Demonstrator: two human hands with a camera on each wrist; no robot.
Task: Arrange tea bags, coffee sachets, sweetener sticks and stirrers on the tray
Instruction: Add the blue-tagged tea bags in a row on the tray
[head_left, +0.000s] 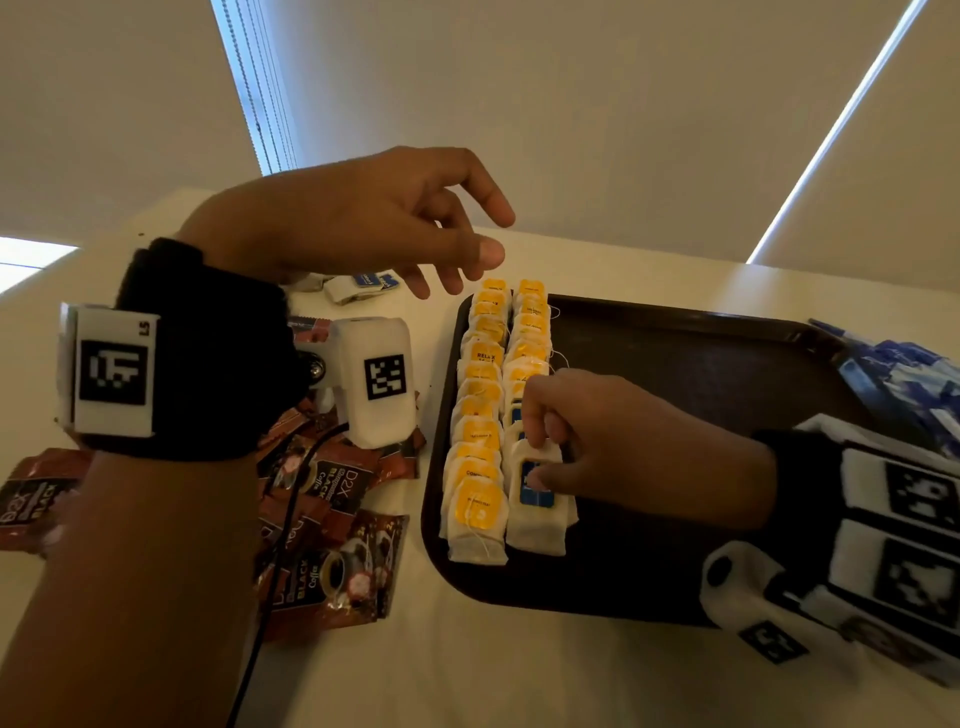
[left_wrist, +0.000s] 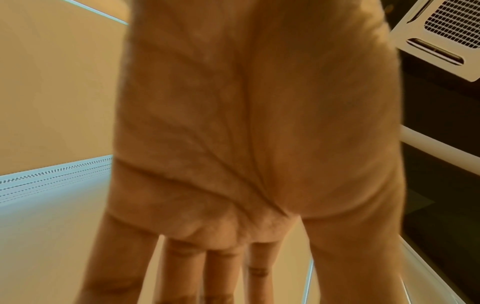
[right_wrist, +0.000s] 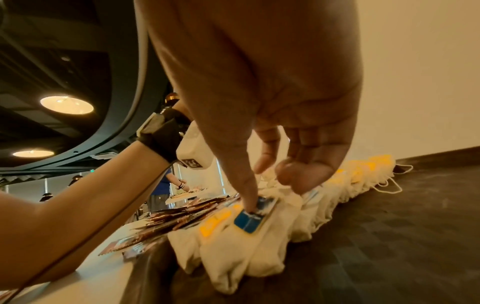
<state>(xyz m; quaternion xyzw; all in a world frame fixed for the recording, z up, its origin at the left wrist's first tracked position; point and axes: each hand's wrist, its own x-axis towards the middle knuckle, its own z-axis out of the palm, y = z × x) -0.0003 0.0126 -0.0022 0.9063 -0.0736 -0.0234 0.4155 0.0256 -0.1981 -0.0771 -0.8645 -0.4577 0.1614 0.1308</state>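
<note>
Coffee sachets (head_left: 322, 525) lie heaped on the table at left as your left hand (head_left: 363, 218) hovers above them, fingers loosely spread and empty. On the dark tray (head_left: 675, 364), your right hand (head_left: 587, 441) pinches a blue-tagged tea bag (head_left: 537, 499) at the near end of the second row, beside the yellow-tagged tea bags (head_left: 478, 426).

Tray (head_left: 675, 353) dark textured matt plastic; tea bags (head_left: 475, 512) soft white paper; coffee sachets (head_left: 332, 582) glossy foil.

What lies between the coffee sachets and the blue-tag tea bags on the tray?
In the head view, the tray's rim and the yellow-tag tea bag row separate the coffee sachets from the blue-tag tea bags.
</note>
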